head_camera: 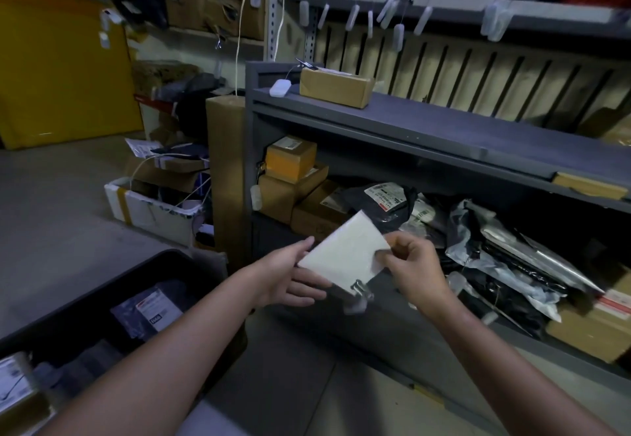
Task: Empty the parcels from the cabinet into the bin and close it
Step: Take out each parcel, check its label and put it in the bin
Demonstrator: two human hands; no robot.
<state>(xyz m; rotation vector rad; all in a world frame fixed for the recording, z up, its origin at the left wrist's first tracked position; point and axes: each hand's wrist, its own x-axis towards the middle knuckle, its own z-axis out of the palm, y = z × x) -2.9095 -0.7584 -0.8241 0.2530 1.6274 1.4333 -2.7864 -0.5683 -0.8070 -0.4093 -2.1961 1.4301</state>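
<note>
In front of the grey cabinet point(444, 124), right hand point(416, 264) pinches a white padded parcel point(345, 254), left hand point(293, 275) flat beneath: best carried level, leftward from the cabinet, over the bin point(102, 290).

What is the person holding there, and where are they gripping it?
A white parcel: the right hand pinches its right corner, and the left hand supports its left edge from beneath with straight fingers.

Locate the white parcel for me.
Centre of the head view: the white parcel is pinched by the right hand, left hand beneath it, before the grey cabinet, right of the bin.
</note>
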